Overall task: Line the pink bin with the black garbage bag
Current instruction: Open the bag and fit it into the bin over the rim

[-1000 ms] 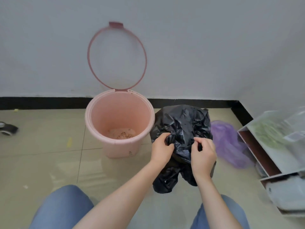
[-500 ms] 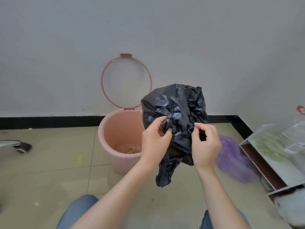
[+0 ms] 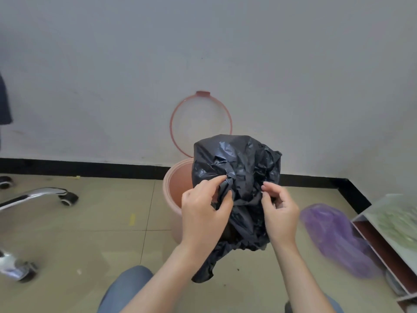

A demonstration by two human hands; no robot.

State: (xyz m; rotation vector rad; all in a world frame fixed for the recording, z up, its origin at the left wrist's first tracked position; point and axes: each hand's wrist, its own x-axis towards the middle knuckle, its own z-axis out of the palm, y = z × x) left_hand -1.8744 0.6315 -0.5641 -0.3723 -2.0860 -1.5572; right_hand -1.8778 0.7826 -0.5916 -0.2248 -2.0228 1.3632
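The pink bin (image 3: 173, 188) stands on the tiled floor against the wall, its ring lid (image 3: 200, 123) flipped up behind it. A crumpled black garbage bag (image 3: 237, 168) hangs in front of the bin and hides most of its opening. My left hand (image 3: 203, 213) pinches a fold of the bag between thumb and fingers. My right hand (image 3: 279, 213) grips the bag's other side with curled fingers. A loose tail of the bag dangles below my hands.
A purple plastic bag (image 3: 334, 236) lies on the floor to the right, beside a white and brown shelf unit (image 3: 383, 240). Chrome chair legs with castors (image 3: 45, 195) sit at the left. My knees in blue jeans (image 3: 126, 288) are at the bottom.
The bag has been lifted from floor level up in front of the bin. My view has tilted up and shifted, so the bin now sits behind the bag and the chair legs show.
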